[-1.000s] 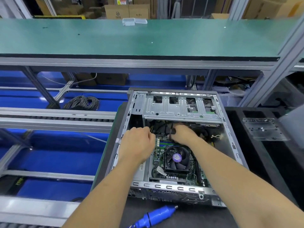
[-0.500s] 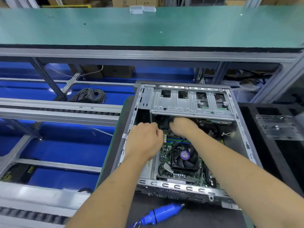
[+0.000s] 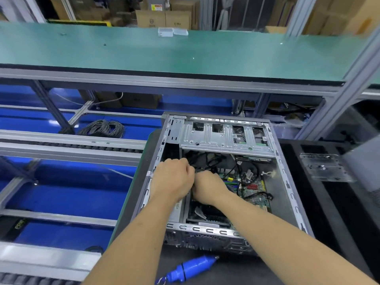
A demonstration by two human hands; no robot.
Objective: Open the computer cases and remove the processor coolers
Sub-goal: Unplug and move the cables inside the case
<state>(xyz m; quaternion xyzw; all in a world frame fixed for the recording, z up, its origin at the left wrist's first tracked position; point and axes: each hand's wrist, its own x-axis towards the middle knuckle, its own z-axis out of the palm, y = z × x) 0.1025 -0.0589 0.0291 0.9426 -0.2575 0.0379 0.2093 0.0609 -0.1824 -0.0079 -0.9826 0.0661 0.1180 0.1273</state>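
Nearest you, the blue electric screwdriver (image 3: 191,269) lies on the dark bench mat (image 3: 236,270) at the bench's near edge, just in front of the computer case (image 3: 287,202), untouched. The case lies on its side, side panel off, interior exposed. Your left hand (image 3: 171,179) and right hand (image 3: 209,188) are both inside by the case's left wall, knuckles touching, fingers curled around the black cables (image 3: 207,161); exactly which lead each pinches is hidden. The processor cooler (image 3: 209,215) sits low on the motherboard (image 3: 253,188), mostly covered by your right wrist. Judgement: cooler will be stiff and fairly heavy, with fragile fins and fan, so hold the outer frame, lift straight. Cables are limp; pull the plug, not the wire. Farther back: drive cage (image 3: 224,136), then the green conveyor belt (image 3: 164,52).
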